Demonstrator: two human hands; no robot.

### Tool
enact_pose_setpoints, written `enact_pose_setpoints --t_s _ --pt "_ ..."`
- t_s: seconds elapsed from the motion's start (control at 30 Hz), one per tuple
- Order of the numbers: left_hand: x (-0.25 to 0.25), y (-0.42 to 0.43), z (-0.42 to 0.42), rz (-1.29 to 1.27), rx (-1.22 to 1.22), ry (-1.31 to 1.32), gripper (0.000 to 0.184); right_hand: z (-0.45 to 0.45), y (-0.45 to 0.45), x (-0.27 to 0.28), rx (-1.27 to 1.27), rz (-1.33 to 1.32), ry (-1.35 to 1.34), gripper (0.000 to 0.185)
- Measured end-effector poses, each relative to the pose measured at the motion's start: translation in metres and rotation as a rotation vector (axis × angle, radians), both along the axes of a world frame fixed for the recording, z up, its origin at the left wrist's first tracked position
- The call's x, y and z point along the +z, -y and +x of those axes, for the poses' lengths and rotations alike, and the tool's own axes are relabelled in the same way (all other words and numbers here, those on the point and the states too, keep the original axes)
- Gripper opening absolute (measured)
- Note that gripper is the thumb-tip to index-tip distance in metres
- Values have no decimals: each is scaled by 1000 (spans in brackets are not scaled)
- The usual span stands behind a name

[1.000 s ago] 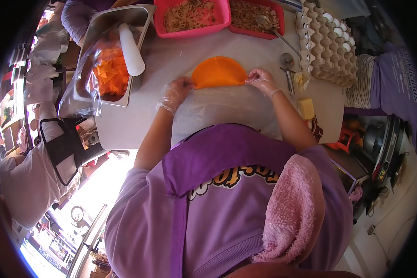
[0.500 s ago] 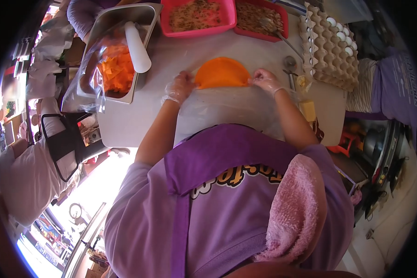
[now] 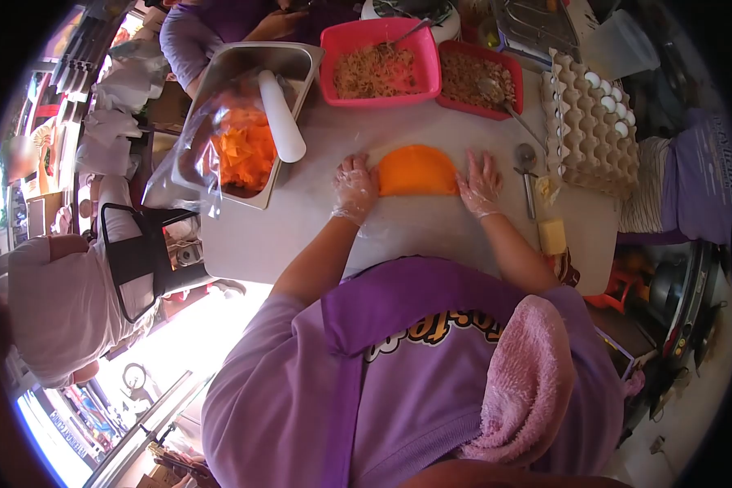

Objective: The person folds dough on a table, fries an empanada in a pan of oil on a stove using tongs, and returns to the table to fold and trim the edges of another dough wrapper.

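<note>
Two gloved hands lie on one pale counter (image 3: 244, 244): the left hand (image 3: 356, 191) and the right hand (image 3: 481, 185), each with a wide grip, fingers spread and holding nothing. Between them, in the middle of the counter, lies one orange half-round piece (image 3: 417, 171), its straight edge near the person and its curve on the far side; each hand sits right at one end of it, though whether the thumbs press on it I cannot tell. Far left stands one steel pan (image 3: 293, 63) with a heap of orange pieces (image 3: 246, 154), too jumbled to count, one clear plastic bag (image 3: 167, 179) draped over its left side and one white cylinder (image 3: 281, 118) leaning across its right rim. At the far side are two tubs of crumbly filling, one larger pink tub (image 3: 380, 102) and, to its right, one smaller red-pink tub (image 3: 468, 109), with one utensil in each. On the far right, one stack of egg cartons (image 3: 590, 150) carries about seven white eggs (image 3: 608, 104). Left of the stack's near end lies one metal tool (image 3: 525, 156) with a round head, and nearer still one yellow block (image 3: 552, 236). One co-worker's sleeve (image 3: 191, 45) shows beyond the pan, and one pink towel (image 3: 522, 382) hangs over the person's right shoulder.
</note>
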State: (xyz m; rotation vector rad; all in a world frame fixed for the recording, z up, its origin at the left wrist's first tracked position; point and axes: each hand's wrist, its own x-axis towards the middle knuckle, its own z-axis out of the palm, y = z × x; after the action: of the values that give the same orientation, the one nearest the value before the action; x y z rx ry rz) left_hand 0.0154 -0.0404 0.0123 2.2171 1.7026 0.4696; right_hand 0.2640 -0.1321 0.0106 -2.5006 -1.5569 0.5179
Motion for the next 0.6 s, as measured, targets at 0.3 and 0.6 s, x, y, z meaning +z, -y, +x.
enact_pose_setpoints --t_s 0.3,0.6 --pt "10 -1 3 -173 13 -53 48 2 2 -10 15 -10 15 61" --pt "0 -2 7 -204 60 -81 50 0 -2 -3 14 -91 25 59"
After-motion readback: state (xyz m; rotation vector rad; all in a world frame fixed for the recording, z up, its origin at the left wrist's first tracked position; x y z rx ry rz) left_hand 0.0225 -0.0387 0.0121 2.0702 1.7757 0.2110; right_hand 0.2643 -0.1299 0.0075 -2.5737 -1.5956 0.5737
